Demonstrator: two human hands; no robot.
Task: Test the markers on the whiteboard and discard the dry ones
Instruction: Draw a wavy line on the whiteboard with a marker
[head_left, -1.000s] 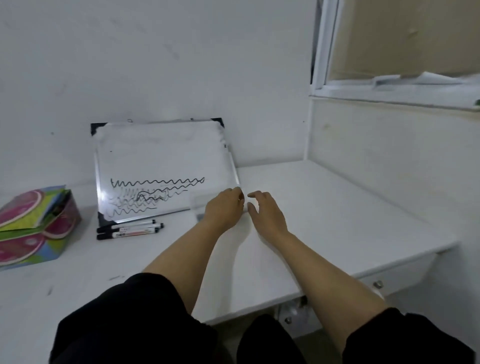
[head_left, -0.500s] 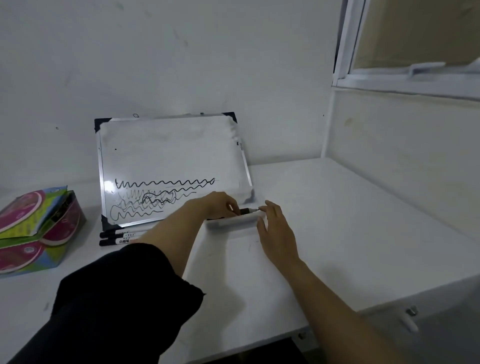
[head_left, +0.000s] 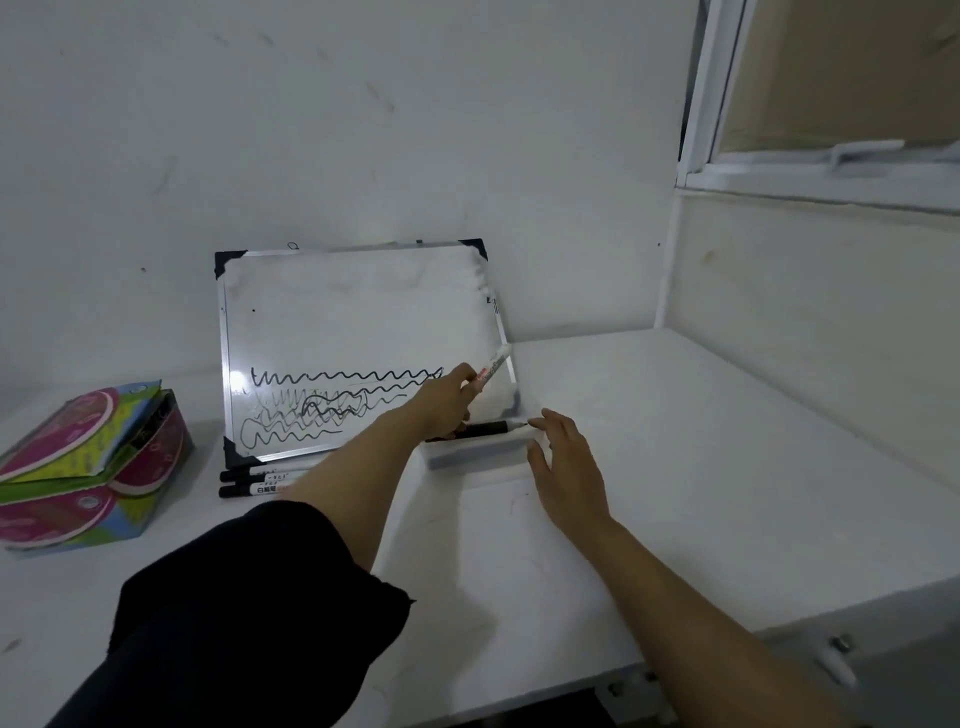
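A small whiteboard (head_left: 358, 322) with black corners leans against the wall, its lower half covered in black wavy test lines. My left hand (head_left: 447, 402) is shut on a white marker (head_left: 493, 366) lifted in front of the board's lower right corner. Below it a black marker (head_left: 485, 429) lies in a shallow clear tray (head_left: 475, 457). My right hand (head_left: 563, 462) rests open against the tray's right end. Two more markers (head_left: 260, 482) lie side by side on the desk under the board's bottom edge.
A colourful cardboard box (head_left: 88, 467) with its lid open sits at the left of the white desk (head_left: 675, 467). A side wall and a window frame (head_left: 706, 104) rise on the right. The desk's front edge runs below my right forearm.
My left hand has picked the white marker up out of the tray and raised it toward the board. My right hand stays by the tray's end. The view shifted left.
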